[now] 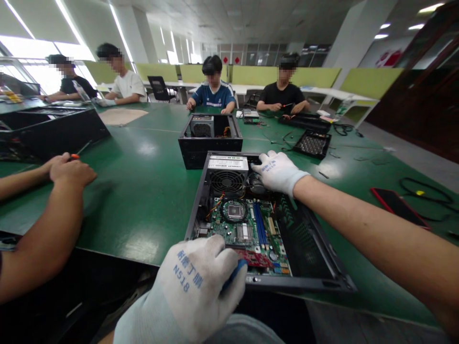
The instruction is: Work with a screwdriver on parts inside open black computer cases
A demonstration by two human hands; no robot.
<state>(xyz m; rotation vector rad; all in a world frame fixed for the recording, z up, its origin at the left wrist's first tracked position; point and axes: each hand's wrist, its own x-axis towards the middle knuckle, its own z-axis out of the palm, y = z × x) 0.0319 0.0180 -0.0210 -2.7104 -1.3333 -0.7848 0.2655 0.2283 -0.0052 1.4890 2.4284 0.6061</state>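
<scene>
An open computer case (335, 284) lies on the table in front of me, its green motherboard (229, 229) facing up. My left hand (190, 284), in a white glove, is curled at the near edge, close to a red expansion card (256, 258). Its fingertips are partly hidden, and what they grip cannot be made out. At the far end my right hand (278, 172), gloved too, has its fingers bent over a dark cable bundle (256, 184) beside the power supply (227, 174). Blue memory slots (260, 222) and a bare processor socket (234, 210) show on the board.
Another black case (211, 145) stands just beyond mine. At left are a larger case (53, 129) and a neighbour's clasped hands (71, 169) with an orange-ended tool. A black tray (312, 143), loose cables and a red-edged phone-like slab (398, 208) lie right. Several people sit around.
</scene>
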